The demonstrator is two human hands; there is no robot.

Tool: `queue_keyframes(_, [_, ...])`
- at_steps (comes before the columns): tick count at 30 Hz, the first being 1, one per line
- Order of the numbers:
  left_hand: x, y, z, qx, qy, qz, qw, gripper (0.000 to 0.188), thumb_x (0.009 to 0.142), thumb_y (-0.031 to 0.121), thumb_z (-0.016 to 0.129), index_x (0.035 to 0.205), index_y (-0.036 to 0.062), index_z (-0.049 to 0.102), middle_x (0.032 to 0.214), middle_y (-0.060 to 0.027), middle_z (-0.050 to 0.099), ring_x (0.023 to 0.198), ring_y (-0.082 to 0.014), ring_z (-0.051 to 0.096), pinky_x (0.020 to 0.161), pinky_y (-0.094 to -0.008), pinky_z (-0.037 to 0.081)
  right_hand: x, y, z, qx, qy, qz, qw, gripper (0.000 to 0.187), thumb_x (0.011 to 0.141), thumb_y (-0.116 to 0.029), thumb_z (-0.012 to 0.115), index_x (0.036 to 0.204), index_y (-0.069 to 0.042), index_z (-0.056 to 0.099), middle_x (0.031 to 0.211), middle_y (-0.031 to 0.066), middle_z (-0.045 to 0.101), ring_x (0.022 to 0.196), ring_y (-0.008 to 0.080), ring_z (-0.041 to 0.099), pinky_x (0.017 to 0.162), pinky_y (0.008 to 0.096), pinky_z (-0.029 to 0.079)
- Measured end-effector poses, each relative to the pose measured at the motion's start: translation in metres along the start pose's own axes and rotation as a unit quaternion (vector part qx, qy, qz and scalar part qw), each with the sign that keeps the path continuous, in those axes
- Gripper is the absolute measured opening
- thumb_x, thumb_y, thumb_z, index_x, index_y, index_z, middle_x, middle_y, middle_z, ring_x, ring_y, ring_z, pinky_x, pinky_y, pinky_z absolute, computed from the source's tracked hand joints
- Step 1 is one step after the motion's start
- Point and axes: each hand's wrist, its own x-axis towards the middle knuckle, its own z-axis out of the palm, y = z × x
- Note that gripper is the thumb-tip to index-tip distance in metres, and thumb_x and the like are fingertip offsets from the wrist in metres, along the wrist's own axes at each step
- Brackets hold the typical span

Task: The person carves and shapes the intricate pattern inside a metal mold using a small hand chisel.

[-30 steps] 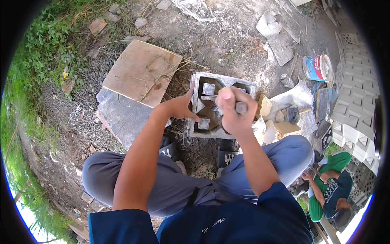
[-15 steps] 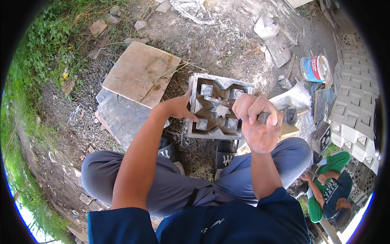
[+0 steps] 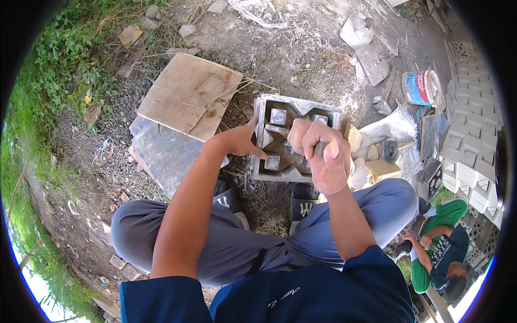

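Above gritty brown ground (image 3: pixel 309 70) sits a squarish grey mould (image 3: pixel 293 106), between the two hands, its rim dusty and its walls angular. The right hand (image 3: pixel 326 167) is over the mould's right half, fist closed round a tool (image 3: pixel 277 130) — a narrow flat end shows toward the left edge. The left hand (image 3: pixel 240 141) spreads wide along that left edge, thumb over the rim by the near-left corner. Inside stand small square-topped blocks (image 3: pixel 272 162), pale and worn.
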Motion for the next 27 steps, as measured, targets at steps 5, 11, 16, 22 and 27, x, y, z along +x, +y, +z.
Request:
queue_keyframes(5, [0.003,-0.002,0.002,0.014,-0.011,0.009,1.000,0.151,0.069,0.039,0.096,0.163,0.0021,-0.017,0.147,-0.0327,0.052,0.138,-0.0370,0.053,0.116,-0.0402,0.040,0.010,0.019,-0.008,-0.016,0.046,-0.027,0.998,0.064,0.109,-0.059,0.037,0.085,-0.002,0.049,0.079,0.0065,0.049,0.072,0.0156,0.038,0.067,0.0306,0.033])
queue_keyframes(11, [0.004,0.001,0.003,0.010,-0.020,-0.022,1.000,0.147,0.068,0.040,0.096,0.166,0.0032,-0.007,0.155,-0.0282,0.047,0.146,-0.0318,0.047,0.120,-0.0393,0.035,0.003,0.008,0.003,-0.026,-0.015,-0.001,1.000,0.059,0.108,-0.058,0.042,0.086,-0.003,0.047,0.079,0.0076,0.044,0.076,0.0183,0.039,0.073,0.0338,0.033])
queue_keyframes(16, [0.006,-0.008,0.003,-0.021,-0.019,0.002,1.000,0.148,0.068,0.040,0.097,0.166,0.0028,-0.008,0.152,-0.0260,0.050,0.143,-0.0308,0.049,0.119,-0.0388,0.036,-0.005,0.001,0.003,-0.037,-0.007,-0.061,0.997,0.060,0.109,-0.056,0.041,0.085,-0.001,0.049,0.079,0.0088,0.048,0.073,0.0167,0.041,0.069,0.0310,0.034])
queue_keyframes(22, [0.002,0.001,0.003,0.005,0.000,0.024,1.000,0.149,0.068,0.040,0.096,0.165,0.0020,-0.010,0.148,-0.0282,0.054,0.138,-0.0325,0.053,0.117,-0.0389,0.038,-0.009,0.010,0.001,-0.049,0.040,-0.037,0.997,0.055,0.111,-0.051,0.040,0.089,-0.001,0.049,0.081,0.0085,0.048,0.074,0.0170,0.041,0.070,0.0316,0.034])
queue_keyframes(27, [0.000,-0.002,0.003,0.030,0.001,0.000,1.000,0.149,0.069,0.041,0.096,0.165,0.0010,-0.011,0.151,-0.0301,0.050,0.141,-0.0355,0.050,0.119,-0.0394,0.036,-0.008,0.012,0.008,-0.076,0.024,-0.048,0.996,0.054,0.111,-0.050,0.039,0.091,-0.001,0.048,0.083,0.0090,0.048,0.077,0.0181,0.043,0.073,0.0324,0.035])
